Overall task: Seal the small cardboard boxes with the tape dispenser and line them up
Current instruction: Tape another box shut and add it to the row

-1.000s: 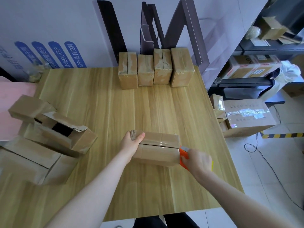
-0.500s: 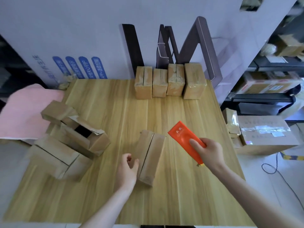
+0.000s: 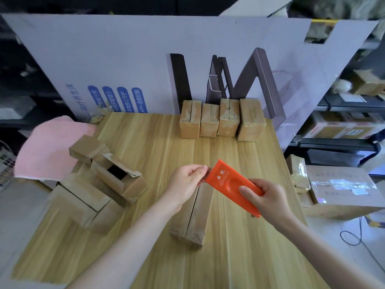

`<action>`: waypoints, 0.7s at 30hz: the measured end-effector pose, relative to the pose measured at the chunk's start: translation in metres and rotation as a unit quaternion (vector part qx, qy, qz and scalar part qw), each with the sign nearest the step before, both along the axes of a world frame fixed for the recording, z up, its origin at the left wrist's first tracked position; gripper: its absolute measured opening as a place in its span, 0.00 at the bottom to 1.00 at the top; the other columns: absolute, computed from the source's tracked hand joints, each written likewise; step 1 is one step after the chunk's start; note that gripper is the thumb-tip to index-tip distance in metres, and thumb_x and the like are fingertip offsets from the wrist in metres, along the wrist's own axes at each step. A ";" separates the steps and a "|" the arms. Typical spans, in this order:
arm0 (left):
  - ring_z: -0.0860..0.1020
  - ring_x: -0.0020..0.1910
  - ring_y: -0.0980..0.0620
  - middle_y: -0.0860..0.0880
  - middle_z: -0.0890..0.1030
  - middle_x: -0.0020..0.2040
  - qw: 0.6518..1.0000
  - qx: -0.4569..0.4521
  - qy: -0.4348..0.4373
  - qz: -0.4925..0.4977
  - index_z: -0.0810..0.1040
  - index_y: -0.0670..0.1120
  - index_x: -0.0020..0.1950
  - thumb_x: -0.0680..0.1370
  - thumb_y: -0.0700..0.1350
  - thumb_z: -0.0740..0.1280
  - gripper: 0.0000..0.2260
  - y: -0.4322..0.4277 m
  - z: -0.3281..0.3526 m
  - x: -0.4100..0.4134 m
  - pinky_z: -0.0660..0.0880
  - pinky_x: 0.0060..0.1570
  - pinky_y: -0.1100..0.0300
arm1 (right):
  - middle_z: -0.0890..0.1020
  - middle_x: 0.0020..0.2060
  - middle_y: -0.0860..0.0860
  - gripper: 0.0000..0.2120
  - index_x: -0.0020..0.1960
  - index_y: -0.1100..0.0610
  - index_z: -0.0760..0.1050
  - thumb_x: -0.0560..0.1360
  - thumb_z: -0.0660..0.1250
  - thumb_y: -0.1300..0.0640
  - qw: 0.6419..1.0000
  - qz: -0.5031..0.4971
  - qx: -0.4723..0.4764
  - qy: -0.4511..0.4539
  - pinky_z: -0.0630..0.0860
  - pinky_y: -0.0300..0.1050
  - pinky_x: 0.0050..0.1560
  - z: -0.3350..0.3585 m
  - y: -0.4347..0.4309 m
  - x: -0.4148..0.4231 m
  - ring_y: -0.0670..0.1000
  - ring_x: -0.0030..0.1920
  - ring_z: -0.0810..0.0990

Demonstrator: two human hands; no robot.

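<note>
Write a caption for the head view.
Right hand holds orange tape dispenser above a cardboard box; left hand pinches its front end.

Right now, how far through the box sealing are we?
Done: a row of four boxes stands taped along the back edge of the table. In hand: the right hand grips the orange tape dispenser over the box lying mid-table, the left hand pinching its toothed end; whether its seam is taped is unclear. Left: the pile of boxes at the table's left, one gaping open.
</note>
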State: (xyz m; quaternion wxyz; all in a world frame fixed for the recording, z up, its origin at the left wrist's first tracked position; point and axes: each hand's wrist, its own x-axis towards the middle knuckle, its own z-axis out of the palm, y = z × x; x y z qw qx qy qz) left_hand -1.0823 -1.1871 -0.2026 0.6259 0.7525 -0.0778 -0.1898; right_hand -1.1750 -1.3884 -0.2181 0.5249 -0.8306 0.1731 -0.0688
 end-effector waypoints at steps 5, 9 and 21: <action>0.81 0.47 0.53 0.49 0.85 0.46 1.000 0.014 0.020 0.004 0.84 0.47 0.50 0.81 0.47 0.62 0.11 0.001 0.002 -0.002 0.76 0.47 0.60 | 0.83 0.30 0.46 0.05 0.41 0.45 0.82 0.71 0.75 0.54 1.000 0.008 0.000 0.001 0.73 0.39 0.23 -0.003 -0.003 -0.002 0.44 0.24 0.79; 0.80 0.51 0.51 0.49 0.84 0.49 0.989 0.113 -0.050 -0.076 0.82 0.45 0.54 0.82 0.51 0.59 0.16 0.000 0.001 -0.002 0.73 0.57 0.52 | 0.83 0.30 0.47 0.03 0.39 0.44 0.81 0.71 0.74 0.49 1.000 -0.003 -0.027 0.010 0.77 0.47 0.23 -0.005 -0.002 -0.003 0.48 0.25 0.80; 0.80 0.36 0.59 0.54 0.84 0.38 0.989 0.011 0.145 -0.013 0.83 0.47 0.49 0.79 0.48 0.66 0.08 0.005 -0.004 0.010 0.72 0.39 0.64 | 0.81 0.26 0.49 0.05 0.39 0.49 0.82 0.73 0.73 0.56 0.999 0.036 0.036 0.006 0.76 0.48 0.19 0.006 0.004 -0.009 0.51 0.22 0.79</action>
